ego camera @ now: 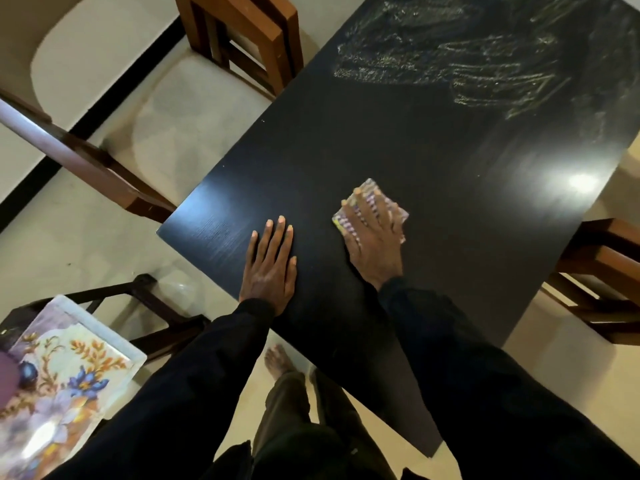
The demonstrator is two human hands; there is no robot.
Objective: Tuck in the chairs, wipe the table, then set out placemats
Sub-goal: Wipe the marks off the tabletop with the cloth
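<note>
- So, the right grip (374, 233) isn't closed on anything: the fingers are spread out straight and press flat on the cloth (370, 188), pinning it to the tabletop (346, 133).
- The cloth sits directly under that palm, with only its far corner and right edge poking out past the fingertips. It's folded into a roughly square pad, so I can't see a real long axis. Its corners sit diamond-wise to the tabletop edges.
- The fingers point away from the body and a touch left, so my guess is a push stroke runs that way.
- The left grip (270, 268) is also flat with straight fingers. It rests bare on the tabletop just left of the right grip and a bit nearer the body, holding nothing. Looks like a brace.
- The wet streaks (467, 64) lie well ahead and to the right of the cloth. The patch left of it, around the left grip, looks dry and matte, so that's probably what's left, and the right grip is the nearer one.
- The placemats (62, 368) sit far off to the left and nearer the body, off the tabletop, so not yet set out.
</note>
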